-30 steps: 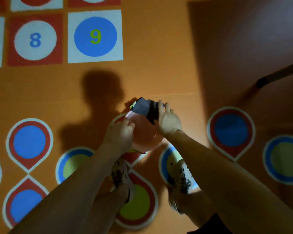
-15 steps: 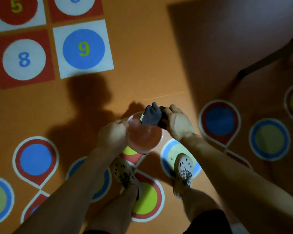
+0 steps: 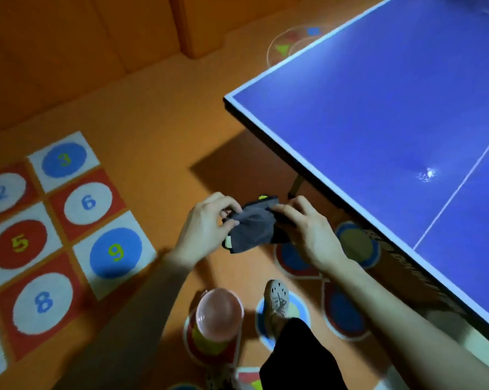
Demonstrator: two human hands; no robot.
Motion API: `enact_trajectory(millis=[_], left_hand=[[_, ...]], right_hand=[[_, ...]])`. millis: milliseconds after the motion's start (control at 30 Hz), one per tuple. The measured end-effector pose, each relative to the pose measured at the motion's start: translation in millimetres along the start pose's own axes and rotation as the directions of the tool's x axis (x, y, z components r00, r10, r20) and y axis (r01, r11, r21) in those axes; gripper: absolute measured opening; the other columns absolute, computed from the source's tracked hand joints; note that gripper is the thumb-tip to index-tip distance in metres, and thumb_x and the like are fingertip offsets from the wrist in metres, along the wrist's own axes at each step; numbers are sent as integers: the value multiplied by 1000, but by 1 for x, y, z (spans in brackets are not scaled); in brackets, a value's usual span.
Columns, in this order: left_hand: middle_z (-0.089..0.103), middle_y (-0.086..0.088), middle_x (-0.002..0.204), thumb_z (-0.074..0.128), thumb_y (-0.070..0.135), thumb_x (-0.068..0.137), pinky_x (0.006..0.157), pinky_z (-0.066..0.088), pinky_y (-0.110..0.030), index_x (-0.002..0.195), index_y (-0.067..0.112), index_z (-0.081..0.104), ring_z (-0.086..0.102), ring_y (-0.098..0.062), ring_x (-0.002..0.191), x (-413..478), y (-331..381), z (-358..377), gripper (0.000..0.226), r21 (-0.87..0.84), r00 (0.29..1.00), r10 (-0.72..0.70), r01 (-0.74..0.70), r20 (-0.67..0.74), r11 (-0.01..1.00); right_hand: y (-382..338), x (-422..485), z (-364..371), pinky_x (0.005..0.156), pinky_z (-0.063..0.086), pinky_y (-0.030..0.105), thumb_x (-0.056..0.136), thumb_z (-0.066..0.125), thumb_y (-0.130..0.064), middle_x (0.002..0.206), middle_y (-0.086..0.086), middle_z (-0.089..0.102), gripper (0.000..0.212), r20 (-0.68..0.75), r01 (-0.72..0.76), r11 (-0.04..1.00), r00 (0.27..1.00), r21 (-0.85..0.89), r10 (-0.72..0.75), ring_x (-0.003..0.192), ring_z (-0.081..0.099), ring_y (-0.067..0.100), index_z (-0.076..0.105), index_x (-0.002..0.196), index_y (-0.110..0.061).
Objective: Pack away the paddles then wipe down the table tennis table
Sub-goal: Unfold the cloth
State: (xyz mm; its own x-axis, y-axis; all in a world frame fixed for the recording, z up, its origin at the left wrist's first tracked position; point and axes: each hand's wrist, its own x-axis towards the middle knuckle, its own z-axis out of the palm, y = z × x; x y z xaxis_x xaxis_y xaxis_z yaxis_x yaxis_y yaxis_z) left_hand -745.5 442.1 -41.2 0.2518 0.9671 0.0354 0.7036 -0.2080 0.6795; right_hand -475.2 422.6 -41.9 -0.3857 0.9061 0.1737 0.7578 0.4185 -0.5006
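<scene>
A grey cloth [image 3: 251,228] with black and yellow trim is stretched between both hands at chest height, above the orange floor. My left hand [image 3: 206,223] pinches its left edge and my right hand [image 3: 308,229] grips its right side. The blue table tennis table [image 3: 392,114] fills the upper right, its near corner just beyond my right hand. A small white wet-looking spot [image 3: 427,174] shows on its surface beside the white centre line. No paddles are in view.
A pink bowl [image 3: 219,316] stands on the floor by my feet. My shoe [image 3: 277,302] is to its right. A numbered mat [image 3: 54,232] lies on the left. Coloured round floor markings [image 3: 347,313] run under the table edge. An orange wall rises at the back.
The bowl left my left hand and now stands on the floor. Both hands rose with the cloth and spread it. My view swung up and right, so the table came into sight.
</scene>
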Motion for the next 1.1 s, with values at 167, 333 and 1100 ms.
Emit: enact_trajectory(millis=[167, 333, 1100], left_hand=[[54, 14, 99, 76, 15, 93, 78, 56, -41, 115, 23, 75, 60, -10, 86, 117, 33, -43, 23, 146, 980, 198, -192, -27, 970], [52, 5, 108, 70, 23, 96, 76, 54, -44, 107, 19, 65, 61, -21, 88, 224, 66, -80, 13, 265, 939, 333, -301, -84, 916], [65, -8, 90, 65, 18, 104, 69, 51, -35, 90, 20, 56, 64, -21, 79, 593, 83, -110, 17, -588, 826, 187, 201, 532, 784]], right_hand=[[49, 88, -47, 73, 55, 45, 102, 72, -15, 121, -3, 56, 21, -150, -206, 977, 966, 46, 211, 88, 66, 31, 66, 121, -20], [81, 185, -86, 74, 55, 49, 95, 69, -5, 127, 2, 54, 25, -233, -196, 979, 951, 62, 205, 90, 64, 39, 60, 116, -17], [121, 437, -136, 70, 60, 44, 89, 59, -39, 69, -1, 72, 24, -408, -632, 597, 438, 494, 801, 69, 71, 20, 66, 81, -17]])
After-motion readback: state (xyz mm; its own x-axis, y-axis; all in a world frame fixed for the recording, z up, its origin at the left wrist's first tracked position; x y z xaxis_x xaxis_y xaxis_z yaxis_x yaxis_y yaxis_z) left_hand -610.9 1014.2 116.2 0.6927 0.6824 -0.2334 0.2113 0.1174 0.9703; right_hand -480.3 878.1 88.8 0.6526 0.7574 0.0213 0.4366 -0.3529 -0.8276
